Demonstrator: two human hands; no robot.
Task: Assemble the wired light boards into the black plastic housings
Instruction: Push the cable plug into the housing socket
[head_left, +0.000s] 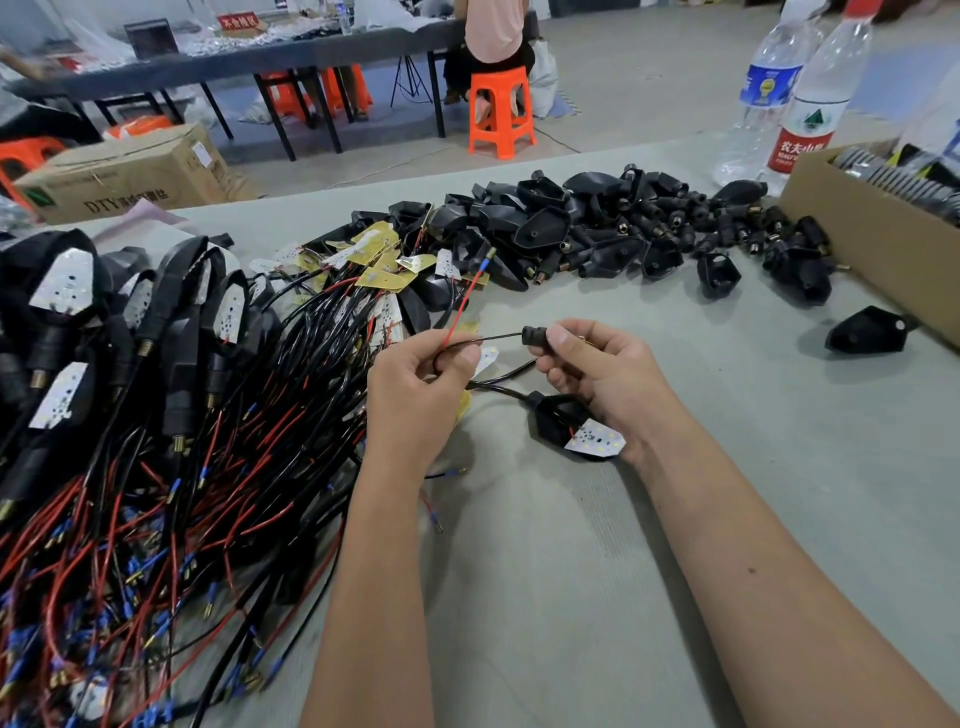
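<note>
- Black plastic housing, a small stemmed one, sits in the right hand, whose thumb and fingers curl round it above the grey table.
- The left hand pinches a red wire and a black wire together; the black wire runs straight into the held housing's stem.
- A white light board shows just behind the left fingers; whether the hand holds it too is hard to tell.
- Below the right hand, a finished unit lies on the table with its own white LED board showing.
- At the left lies a heap of assembled housings trailing red and black leads.
- Farther back, loose wired boards lie beside a pile of empty housings.
- 2 water bottles stand by a cardboard box at the right.
</note>
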